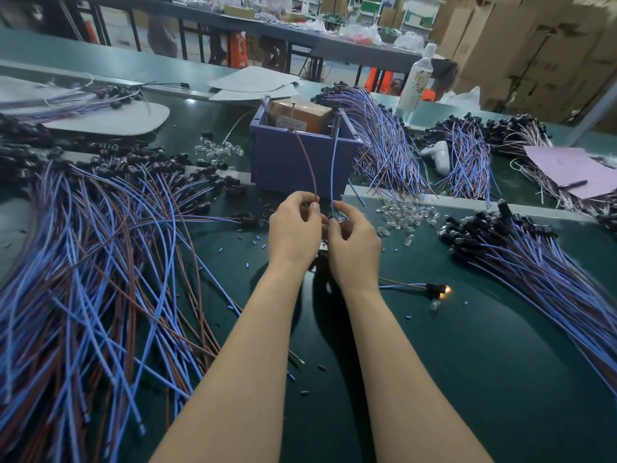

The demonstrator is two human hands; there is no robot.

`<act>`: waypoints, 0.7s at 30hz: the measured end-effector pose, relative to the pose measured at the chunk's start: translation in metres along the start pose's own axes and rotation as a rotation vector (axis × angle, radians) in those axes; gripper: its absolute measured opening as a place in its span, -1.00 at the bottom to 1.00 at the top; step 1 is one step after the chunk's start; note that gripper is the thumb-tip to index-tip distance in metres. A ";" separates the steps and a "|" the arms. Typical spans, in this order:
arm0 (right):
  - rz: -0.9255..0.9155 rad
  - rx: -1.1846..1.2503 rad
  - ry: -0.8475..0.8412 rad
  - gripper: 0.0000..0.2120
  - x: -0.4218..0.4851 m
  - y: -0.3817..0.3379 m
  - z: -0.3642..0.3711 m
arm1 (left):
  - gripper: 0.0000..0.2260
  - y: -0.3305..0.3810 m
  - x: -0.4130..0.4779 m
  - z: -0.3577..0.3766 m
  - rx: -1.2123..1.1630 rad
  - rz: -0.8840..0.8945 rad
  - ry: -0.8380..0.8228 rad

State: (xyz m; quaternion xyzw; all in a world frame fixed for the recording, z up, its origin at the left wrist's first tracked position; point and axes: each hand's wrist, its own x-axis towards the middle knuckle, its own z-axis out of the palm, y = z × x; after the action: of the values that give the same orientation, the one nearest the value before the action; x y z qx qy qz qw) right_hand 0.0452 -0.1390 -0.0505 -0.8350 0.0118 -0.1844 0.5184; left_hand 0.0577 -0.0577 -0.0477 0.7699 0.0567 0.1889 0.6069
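Forearms reach forward, left hand pinching brown wire, right hand pinching blue wire, both rising above each grip.

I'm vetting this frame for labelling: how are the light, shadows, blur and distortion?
Head view: even light, left hand and right hand sharp, pinching the brown wire and blue wire. Head view: forearms throw a dark shadow on the green mat. Head view: wire pile at the left edge and the far boxes are soft; the wide lens bows straight lines; a lamp glows orange.
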 end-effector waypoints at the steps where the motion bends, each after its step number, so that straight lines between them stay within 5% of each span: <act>1: 0.001 -0.002 0.000 -0.72 0.000 0.000 0.000 | -0.86 0.000 0.000 0.000 0.010 0.000 0.000; 21: 0.007 -0.001 0.005 -0.81 -0.001 0.002 0.000 | -0.93 0.005 -0.004 -0.002 0.033 -0.031 -0.008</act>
State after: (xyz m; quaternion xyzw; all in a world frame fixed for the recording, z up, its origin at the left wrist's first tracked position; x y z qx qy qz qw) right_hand 0.0447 -0.1394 -0.0527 -0.8347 0.0163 -0.1845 0.5185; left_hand 0.0528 -0.0581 -0.0429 0.7796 0.0695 0.1755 0.5972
